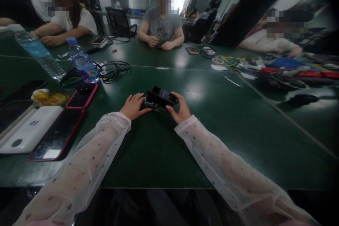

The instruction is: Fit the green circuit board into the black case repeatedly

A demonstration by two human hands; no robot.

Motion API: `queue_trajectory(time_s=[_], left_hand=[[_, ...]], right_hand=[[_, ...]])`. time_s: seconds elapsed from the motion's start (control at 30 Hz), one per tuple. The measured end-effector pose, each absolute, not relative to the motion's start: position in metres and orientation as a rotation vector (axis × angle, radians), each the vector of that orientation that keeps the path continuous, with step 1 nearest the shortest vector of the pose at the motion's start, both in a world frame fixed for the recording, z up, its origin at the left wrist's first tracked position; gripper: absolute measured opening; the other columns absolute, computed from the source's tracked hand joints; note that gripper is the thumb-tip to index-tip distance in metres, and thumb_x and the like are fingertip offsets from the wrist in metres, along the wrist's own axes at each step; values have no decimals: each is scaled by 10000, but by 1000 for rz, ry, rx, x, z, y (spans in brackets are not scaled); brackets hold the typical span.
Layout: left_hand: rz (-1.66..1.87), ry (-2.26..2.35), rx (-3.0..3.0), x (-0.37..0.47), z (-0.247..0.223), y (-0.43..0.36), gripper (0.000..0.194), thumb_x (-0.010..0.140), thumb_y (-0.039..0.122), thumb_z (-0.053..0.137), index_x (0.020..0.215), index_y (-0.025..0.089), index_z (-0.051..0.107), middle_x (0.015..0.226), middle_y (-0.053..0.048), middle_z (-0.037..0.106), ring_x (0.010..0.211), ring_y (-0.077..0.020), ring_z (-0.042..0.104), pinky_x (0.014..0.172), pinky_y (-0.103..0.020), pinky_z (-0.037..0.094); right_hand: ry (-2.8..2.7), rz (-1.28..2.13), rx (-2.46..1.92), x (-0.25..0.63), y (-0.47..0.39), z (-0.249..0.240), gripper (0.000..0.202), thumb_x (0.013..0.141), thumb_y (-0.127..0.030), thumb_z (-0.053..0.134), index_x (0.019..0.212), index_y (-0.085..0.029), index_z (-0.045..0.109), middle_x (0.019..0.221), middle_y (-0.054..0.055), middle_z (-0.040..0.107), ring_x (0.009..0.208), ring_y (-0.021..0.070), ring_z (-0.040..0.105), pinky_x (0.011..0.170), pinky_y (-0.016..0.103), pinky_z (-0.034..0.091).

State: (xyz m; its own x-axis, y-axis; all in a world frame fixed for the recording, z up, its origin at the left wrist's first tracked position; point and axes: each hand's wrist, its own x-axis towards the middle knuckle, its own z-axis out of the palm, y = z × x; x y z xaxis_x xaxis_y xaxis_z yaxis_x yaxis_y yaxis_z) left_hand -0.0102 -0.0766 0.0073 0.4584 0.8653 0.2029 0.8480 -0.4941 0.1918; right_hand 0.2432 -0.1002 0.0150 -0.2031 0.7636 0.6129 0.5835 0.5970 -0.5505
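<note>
A black plastic housing (162,94) sits tilted over a green circuit board (155,106) on the table in front of me. My left hand (134,107) is at the board's left end, its thumb along the near edge and its fingers round the far side. With thumb and forefinger, my right hand (181,108) grips the right end of the housing. The gap between housing and board is partly hidden, so I cannot tell whether they are joined. Sheer dotted sleeves cover both my forearms.
Phones, one a red-edged phone (59,134), and a white power bank (33,127) lie at left. Behind them stand two water bottles, one a blue-capped bottle (82,60), beside black cables (116,70). A metal wrench-like tool (233,81) and tangled wires (238,61) lie right. People sit opposite.
</note>
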Motion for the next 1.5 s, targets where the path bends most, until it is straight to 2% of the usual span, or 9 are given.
queue_trajectory(time_s=[0.13,0.33,0.47,0.57,0.77,1.5], left_hand=[[454,1558,2606,-9,8,-77,707,860,659,435,1379,182,375,1459,-135,382,1370,-309,297,1120,-515,200],[513,1567,2544,-10,10,-78,870,839,698,426,1465,145,182,1456,-175,381,1350,-302,344,1106,-496,238],[481,1545,2602,-11,7,-76,753,864,697,368,1408,177,338,1451,-139,399,1356,-302,330,1115,-500,216],[453,1551,2620,-11,6,-75,736,865,701,355,1357,156,418,1454,-141,392,1361,-306,317,1119,-499,210],[424,1563,2609,-10,9,-77,742,871,695,348,1359,141,417,1457,-147,387,1366,-301,307,1118,-503,216],[430,1556,2618,-10,7,-76,734,872,690,352,1345,135,435,1457,-147,386,1367,-301,303,1122,-499,205]], right_hand=[[-1969,259,-1074,244,-98,7,556,832,-401,583,1324,-228,390,1215,135,531,1032,280,565,865,485,509],[-2161,309,-1098,247,-92,4,581,787,-350,644,1304,-215,416,1219,145,555,1114,319,547,917,530,481],[-2229,333,-1115,248,-89,3,578,794,-351,639,1309,-232,404,1244,133,558,1143,325,543,934,541,471],[-2238,328,-1120,248,-89,3,586,799,-354,638,1316,-226,395,1249,138,553,1148,322,542,932,534,474],[-2245,347,-1150,249,-90,4,602,804,-348,637,1334,-248,370,1257,130,544,1158,320,536,920,544,478],[-2265,329,-1166,248,-91,5,595,810,-359,618,1331,-220,368,1266,145,540,1168,323,526,924,544,475]])
